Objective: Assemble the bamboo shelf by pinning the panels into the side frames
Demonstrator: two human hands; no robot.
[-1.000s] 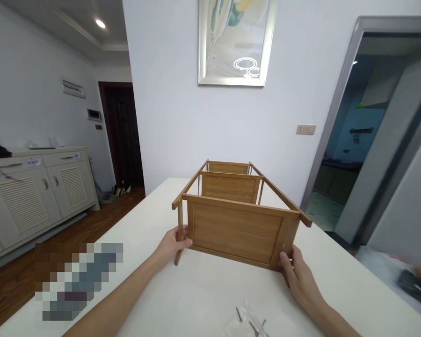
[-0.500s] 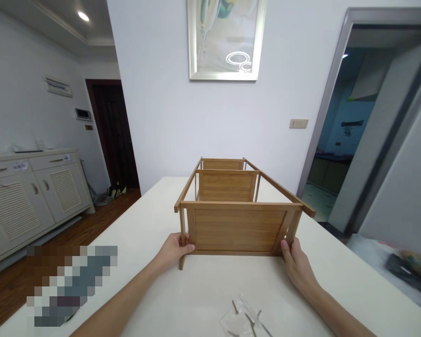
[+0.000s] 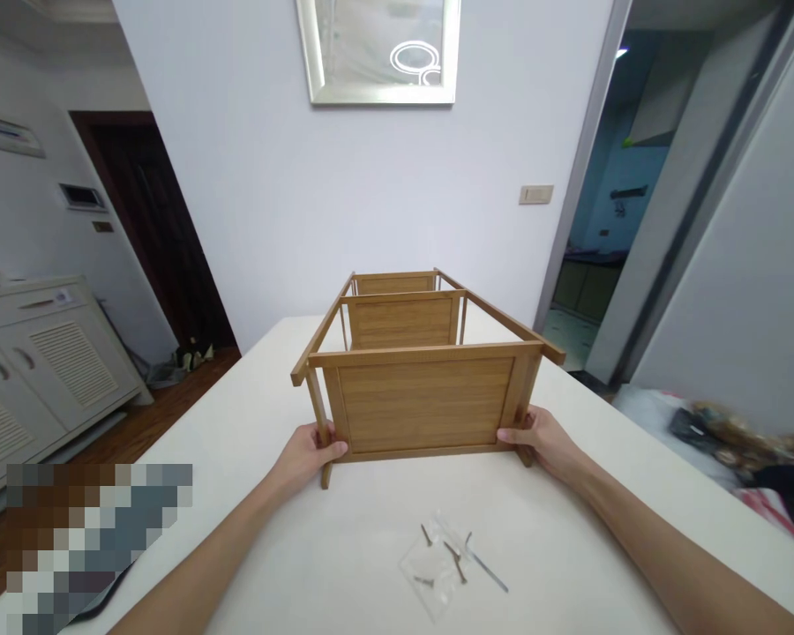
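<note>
A wooden shelf rack lies on its side on the white table, its panels upright one behind another and joined by long rails. My left hand grips its near left leg, thumb against the front panel's lower corner. Around the near right leg closes my right hand, its thumb also on the panel. Some fingers of both hands are hidden behind the wood. Closer to me lie several screws on a clear plastic bag, with a hex key beside them.
The white table reaches to the wall. A pixelated patch covers something at the left edge. A louvred cabinet stands to the left, and bagged items lie beyond the table's right side. An open doorway is at the right.
My right hand has changed its hold, now wrapping the right leg with the thumb on the panel. My left hand keeps its grip. The whole view has shifted right and down.
</note>
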